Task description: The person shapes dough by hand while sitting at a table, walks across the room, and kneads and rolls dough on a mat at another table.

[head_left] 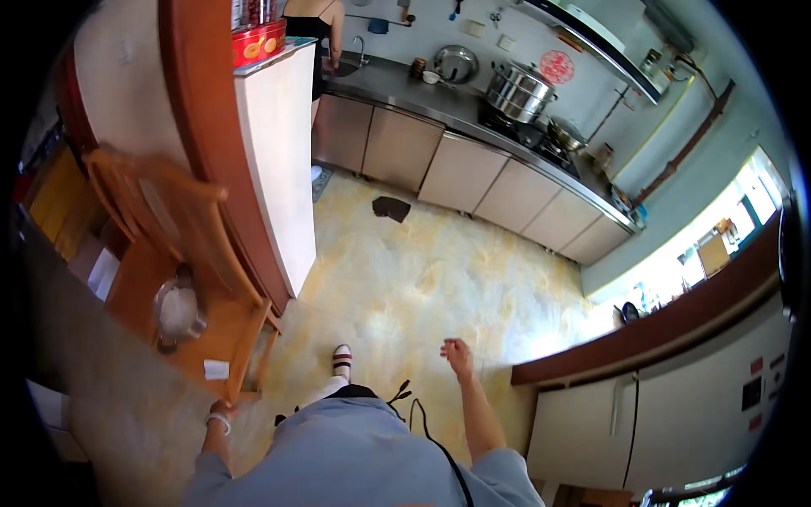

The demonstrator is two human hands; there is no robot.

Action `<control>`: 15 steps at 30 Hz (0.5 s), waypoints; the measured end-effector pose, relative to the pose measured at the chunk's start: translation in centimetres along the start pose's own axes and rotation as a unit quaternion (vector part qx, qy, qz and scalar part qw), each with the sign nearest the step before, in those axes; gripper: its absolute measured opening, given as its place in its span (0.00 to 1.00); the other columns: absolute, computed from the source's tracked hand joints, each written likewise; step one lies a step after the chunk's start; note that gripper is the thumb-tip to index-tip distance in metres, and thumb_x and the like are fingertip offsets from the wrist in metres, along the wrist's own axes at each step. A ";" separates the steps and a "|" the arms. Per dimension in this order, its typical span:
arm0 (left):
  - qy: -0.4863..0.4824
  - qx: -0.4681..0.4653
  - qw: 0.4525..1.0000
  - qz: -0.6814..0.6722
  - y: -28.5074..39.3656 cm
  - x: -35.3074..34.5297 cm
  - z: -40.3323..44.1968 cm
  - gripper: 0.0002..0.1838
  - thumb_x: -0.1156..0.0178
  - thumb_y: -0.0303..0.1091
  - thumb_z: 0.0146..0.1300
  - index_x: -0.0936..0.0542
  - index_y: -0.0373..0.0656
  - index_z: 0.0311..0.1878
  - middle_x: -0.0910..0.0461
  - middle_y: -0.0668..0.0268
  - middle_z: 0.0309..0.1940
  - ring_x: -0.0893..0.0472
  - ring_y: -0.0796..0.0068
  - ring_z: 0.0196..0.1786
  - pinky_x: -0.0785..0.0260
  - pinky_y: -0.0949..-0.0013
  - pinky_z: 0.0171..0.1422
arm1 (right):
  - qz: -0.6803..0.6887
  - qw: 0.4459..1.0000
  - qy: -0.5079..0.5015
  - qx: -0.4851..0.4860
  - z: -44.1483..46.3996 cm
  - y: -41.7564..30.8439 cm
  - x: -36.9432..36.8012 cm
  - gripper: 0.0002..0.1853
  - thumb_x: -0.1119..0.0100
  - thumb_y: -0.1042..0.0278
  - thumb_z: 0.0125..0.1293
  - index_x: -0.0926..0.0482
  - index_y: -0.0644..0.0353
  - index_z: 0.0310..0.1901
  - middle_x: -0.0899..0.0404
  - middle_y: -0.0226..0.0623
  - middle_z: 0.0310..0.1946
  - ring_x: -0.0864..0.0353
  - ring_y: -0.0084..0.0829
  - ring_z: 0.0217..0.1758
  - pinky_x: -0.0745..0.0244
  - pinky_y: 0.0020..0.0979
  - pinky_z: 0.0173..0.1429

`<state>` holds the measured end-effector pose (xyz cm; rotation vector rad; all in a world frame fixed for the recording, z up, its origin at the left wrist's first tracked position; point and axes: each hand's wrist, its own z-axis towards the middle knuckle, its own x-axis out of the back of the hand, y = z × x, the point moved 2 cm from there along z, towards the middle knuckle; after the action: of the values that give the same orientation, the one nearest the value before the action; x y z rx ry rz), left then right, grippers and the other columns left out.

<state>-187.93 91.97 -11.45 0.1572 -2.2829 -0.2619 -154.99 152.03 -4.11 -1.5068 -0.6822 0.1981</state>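
My left hand (223, 411), with a white bracelet at the wrist, is at the front corner of the wooden chair (238, 355); its fingers are too small and partly hidden to read. On the chair seat sit a metal pot (179, 309) with dark handles and a small white paper (216, 369). My right hand (458, 356) is held out over the tiled floor (405, 287), touching nothing, with its fingers partly curled and apart. Black cables (422, 412) hang at the front of my grey-blue top, between my two arms.
A person (309, 25) in black stands by the sink (342, 69) at the back. The counter (397, 81) carries a large steamer pot (517, 93) and a wok (564, 133). A dark mat (391, 209) lies on the floor. White cabinet doors (583, 427) stand at right.
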 end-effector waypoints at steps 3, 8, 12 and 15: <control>-0.001 0.108 0.994 -0.015 4.8 1.2 5.6 0.24 0.37 0.44 0.51 0.19 0.35 0.47 0.17 0.49 0.43 0.18 0.54 0.49 0.26 0.58 0.52 | -0.024 0.999 -0.030 0.014 9.6 -8.1 -2.7 0.14 0.54 0.64 0.72 0.22 0.62 0.48 0.19 0.33 0.33 0.21 0.23 0.32 0.27 0.25 0.35; -0.017 -0.028 0.993 -0.110 30.8 7.0 11.9 0.20 0.43 0.40 0.54 0.19 0.33 0.44 0.18 0.48 0.44 0.18 0.55 0.48 0.27 0.58 0.50 | -0.005 0.978 -0.125 -0.165 18.6 -1.4 -2.2 0.15 0.48 0.57 0.70 0.21 0.61 0.45 0.17 0.35 0.31 0.18 0.24 0.32 0.26 0.24 0.35; -0.043 -0.183 0.977 -0.104 49.0 12.1 18.7 0.17 0.46 0.38 0.57 0.21 0.37 0.45 0.20 0.49 0.43 0.20 0.54 0.47 0.29 0.60 0.51 | 0.011 0.932 -0.053 -0.358 24.0 0.7 1.4 0.11 0.43 0.60 0.65 0.21 0.58 0.44 0.16 0.37 0.34 0.16 0.27 0.31 0.25 0.25 0.32; 0.099 -0.285 0.946 -0.118 57.7 14.6 22.9 0.17 0.45 0.40 0.59 0.20 0.39 0.44 0.20 0.50 0.41 0.21 0.54 0.47 0.29 0.59 0.53 | -0.019 0.923 -0.002 -0.384 34.0 1.6 4.3 0.11 0.41 0.60 0.63 0.21 0.57 0.42 0.17 0.37 0.32 0.16 0.28 0.30 0.25 0.26 0.31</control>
<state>-216.38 148.28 -1.92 0.1457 -1.9015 -0.9716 -168.99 183.24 -7.08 -2.2369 -0.8428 -0.1195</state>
